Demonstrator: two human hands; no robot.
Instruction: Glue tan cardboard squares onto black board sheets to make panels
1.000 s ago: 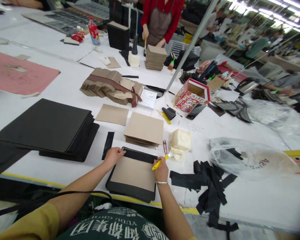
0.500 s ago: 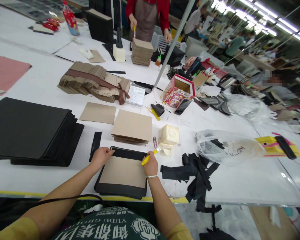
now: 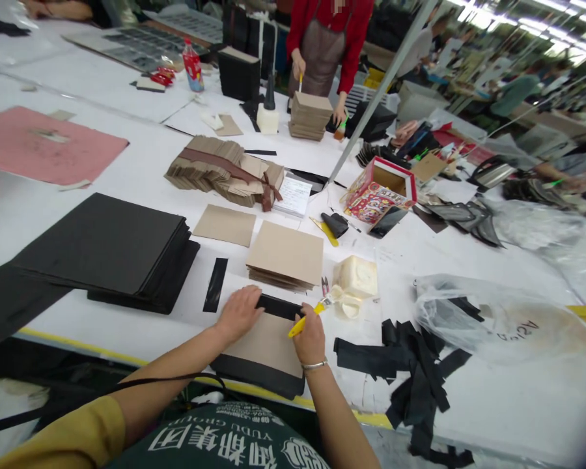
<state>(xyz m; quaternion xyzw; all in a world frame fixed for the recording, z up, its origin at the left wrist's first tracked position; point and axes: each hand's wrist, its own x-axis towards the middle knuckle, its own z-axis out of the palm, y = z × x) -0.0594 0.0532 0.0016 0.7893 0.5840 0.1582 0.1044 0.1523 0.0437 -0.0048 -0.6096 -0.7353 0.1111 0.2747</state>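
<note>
In front of me lies a black sheet (image 3: 261, 374) with a beige cardboard panel (image 3: 264, 342) on it. Its far edge makes a raised black flap (image 3: 279, 304) against the panel. My left hand (image 3: 241, 314) is closed at the flap's left end, its fingertips partly hidden. My right hand (image 3: 309, 335) grips a yellow-handled brush (image 3: 306, 319) and also touches the flap's right end. The brush's bristles point right, by a glue-crusted, cream-coloured block-shaped container (image 3: 356, 277). Beyond the flap sits a stack of cardboard panels (image 3: 286, 254).
Black sheets (image 3: 112, 241) are piled at left, and black strips (image 3: 415, 371) lie tangled at right beside a clear plastic bag (image 3: 498, 319). Farther back are tied cardboard pieces (image 3: 219, 169), a red box (image 3: 381, 189) and a metal pole (image 3: 381, 85). A co-worker (image 3: 327, 52) stands across the table.
My left hand has moved right along the far edge, and that edge now stands folded up against the panel. The brush stays in my right hand. The whole view has shifted left.
</note>
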